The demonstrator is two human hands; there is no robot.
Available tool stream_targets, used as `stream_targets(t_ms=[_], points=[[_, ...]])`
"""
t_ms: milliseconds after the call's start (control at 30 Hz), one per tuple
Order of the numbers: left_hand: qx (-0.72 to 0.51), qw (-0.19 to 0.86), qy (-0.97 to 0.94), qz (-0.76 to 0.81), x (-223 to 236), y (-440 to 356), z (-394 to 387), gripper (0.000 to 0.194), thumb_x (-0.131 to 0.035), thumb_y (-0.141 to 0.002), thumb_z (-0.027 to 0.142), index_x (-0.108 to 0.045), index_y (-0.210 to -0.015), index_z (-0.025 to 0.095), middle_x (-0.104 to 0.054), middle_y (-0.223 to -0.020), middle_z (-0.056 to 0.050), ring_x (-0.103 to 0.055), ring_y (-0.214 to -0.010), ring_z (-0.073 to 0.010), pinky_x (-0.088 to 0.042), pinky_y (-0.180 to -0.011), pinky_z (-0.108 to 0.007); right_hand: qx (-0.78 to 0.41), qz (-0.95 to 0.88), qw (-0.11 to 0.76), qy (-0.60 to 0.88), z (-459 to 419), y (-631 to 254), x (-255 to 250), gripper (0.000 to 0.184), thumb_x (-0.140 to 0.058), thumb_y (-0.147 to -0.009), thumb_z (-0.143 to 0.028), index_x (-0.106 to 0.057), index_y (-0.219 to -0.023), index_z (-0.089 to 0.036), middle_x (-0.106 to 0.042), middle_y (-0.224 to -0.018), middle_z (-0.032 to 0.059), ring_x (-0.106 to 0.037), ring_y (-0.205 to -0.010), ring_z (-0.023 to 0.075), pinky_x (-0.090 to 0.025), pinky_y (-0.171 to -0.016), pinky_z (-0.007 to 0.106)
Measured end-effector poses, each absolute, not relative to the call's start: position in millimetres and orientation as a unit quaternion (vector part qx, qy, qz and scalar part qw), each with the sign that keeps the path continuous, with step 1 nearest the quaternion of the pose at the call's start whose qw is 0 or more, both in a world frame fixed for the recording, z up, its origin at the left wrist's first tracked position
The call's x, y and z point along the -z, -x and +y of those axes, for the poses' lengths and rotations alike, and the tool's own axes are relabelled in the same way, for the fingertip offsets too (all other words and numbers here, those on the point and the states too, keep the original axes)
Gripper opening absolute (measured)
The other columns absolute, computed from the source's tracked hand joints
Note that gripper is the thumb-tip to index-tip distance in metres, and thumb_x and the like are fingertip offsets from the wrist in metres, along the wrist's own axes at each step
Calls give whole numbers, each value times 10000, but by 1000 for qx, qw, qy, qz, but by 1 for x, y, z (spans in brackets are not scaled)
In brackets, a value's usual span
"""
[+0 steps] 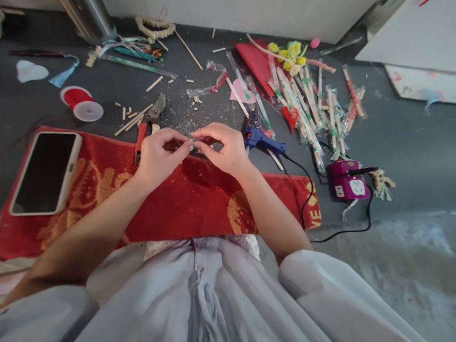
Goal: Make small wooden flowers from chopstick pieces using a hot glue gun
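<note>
Over the edge of a red towel (197,205), my left hand (163,152) and my right hand (222,148) meet at the fingertips. Both are closed in a pinch around a small pale wooden piece (191,143), mostly covered by the fingers. Just beyond my left hand lie pruning shears (156,109) with red handles, partly hidden by that hand. A blue hot glue gun (263,139) rests to the right of my right hand, its cord trailing right. Cut wooden stick bits (196,99) and crumbs are scattered on the dark tabletop beyond the fingers.
A phone (44,173) lies on the towel at left, below a spool of red thread (76,97). Several wrapped chopsticks (303,111) are piled at right by a red packet (250,61). A purple power socket (347,180) with cords stands near the table's right front edge.
</note>
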State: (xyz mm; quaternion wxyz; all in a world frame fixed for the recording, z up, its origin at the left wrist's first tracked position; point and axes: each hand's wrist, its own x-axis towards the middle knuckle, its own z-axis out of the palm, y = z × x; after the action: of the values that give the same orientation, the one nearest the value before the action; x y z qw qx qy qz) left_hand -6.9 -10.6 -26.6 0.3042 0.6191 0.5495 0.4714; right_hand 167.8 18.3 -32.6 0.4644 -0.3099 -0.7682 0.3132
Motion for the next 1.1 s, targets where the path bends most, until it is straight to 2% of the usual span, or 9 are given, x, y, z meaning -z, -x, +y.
stream_targets(t_ms=[233,467,567,733,867,967,1033,1100], points=[[-436,367,-599,563,22,6,-11,52,-649,-716,192,-651,-665,194,-646,-607,8,-531,-483,-90,-444,-466,-216,-287,-791,445,305,22,-169,34,154,-622,-896,-265,-713,-805,-181,-724,-825,39,-630,-763,126,-505,-718,263],[-410,324,-634,570,26,6,-10,61,-647,-684,158,-654,-635,194,-679,-641,1,-588,-567,-109,-508,-557,-226,-279,-815,392,323,20,-170,30,146,-548,-872,-154,-648,-769,-177,-687,-808,34,-589,-751,130,-465,-729,267],[-401,313,-640,576,27,7,-10,62,-651,-678,144,-659,-640,192,-682,-640,2,-595,-573,-113,-516,-567,-228,-282,-816,383,328,19,-170,29,133,-525,-882,-164,-601,-774,-177,-657,-805,36,-563,-755,130,-444,-725,263],[-403,320,-633,578,26,7,-10,44,-671,-666,154,-668,-643,192,-689,-642,-4,-604,-578,-119,-505,-547,-223,-294,-781,417,359,19,-171,28,153,-487,-935,-236,-518,-789,-200,-606,-780,21,-540,-738,127,-441,-725,271],[-403,340,-624,577,26,6,-10,55,-671,-694,196,-660,-640,194,-667,-608,-1,-592,-556,-118,-492,-526,-224,-323,-734,448,396,22,-175,30,238,-404,-1008,-386,-466,-838,-231,-555,-722,-16,-523,-676,119,-453,-692,276],[-399,391,-602,571,27,6,-9,75,-664,-731,230,-660,-665,194,-620,-554,6,-558,-481,-109,-461,-463,-226,-332,-711,464,412,24,-178,30,332,-355,-1023,-455,-453,-797,-232,-521,-670,-31,-512,-629,107,-447,-661,268],[-405,430,-573,568,29,6,-9,77,-669,-744,240,-660,-685,192,-608,-542,8,-534,-433,-100,-445,-423,-224,-330,-707,460,423,24,-178,29,349,-390,-1013,-431,-465,-744,-223,-509,-649,-31,-503,-625,104,-441,-660,265],[-414,450,-552,567,30,6,-8,68,-676,-746,227,-657,-692,189,-616,-554,4,-523,-412,-91,-441,-405,-221,-335,-716,452,413,23,-177,26,279,-499,-966,-361,-523,-734,-207,-559,-687,-20,-520,-664,104,-442,-667,261]])
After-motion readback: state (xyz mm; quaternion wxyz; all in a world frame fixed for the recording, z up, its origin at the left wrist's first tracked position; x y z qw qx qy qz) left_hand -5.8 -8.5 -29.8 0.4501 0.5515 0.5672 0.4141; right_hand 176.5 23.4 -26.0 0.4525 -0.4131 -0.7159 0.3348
